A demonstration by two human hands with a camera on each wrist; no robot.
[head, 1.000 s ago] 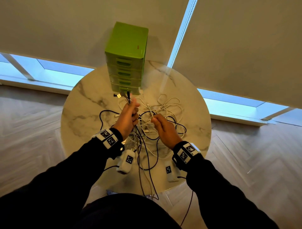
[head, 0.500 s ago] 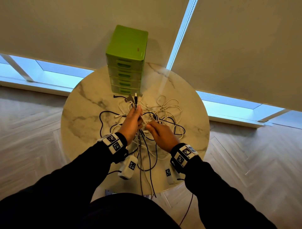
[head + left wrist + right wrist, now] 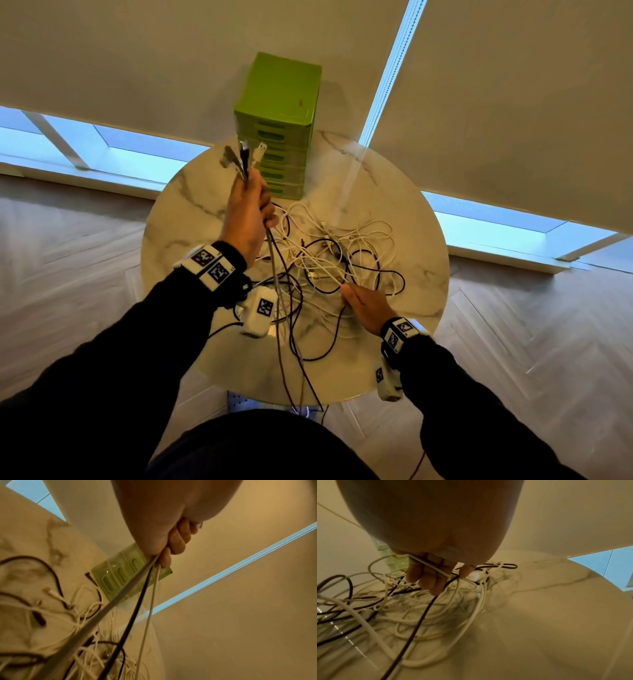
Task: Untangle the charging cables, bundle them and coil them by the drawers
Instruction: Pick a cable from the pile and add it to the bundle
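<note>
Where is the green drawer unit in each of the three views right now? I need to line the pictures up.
Head: green drawer unit at top centre, on the table's far edge, behind the raised left hand.
Left wrist: mid-frame, tilted, behind the taut cables.
Right wrist: only a sliver at left, beside the right hand.
Shared landmark: the cable tangle.

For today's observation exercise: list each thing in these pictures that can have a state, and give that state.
Left hand: raised, gripping cable ends, plugs up.
Right hand: low, pinching a white cable.
Cable pile: tangled, on the table.
Green drawers: all closed, upright.
</note>
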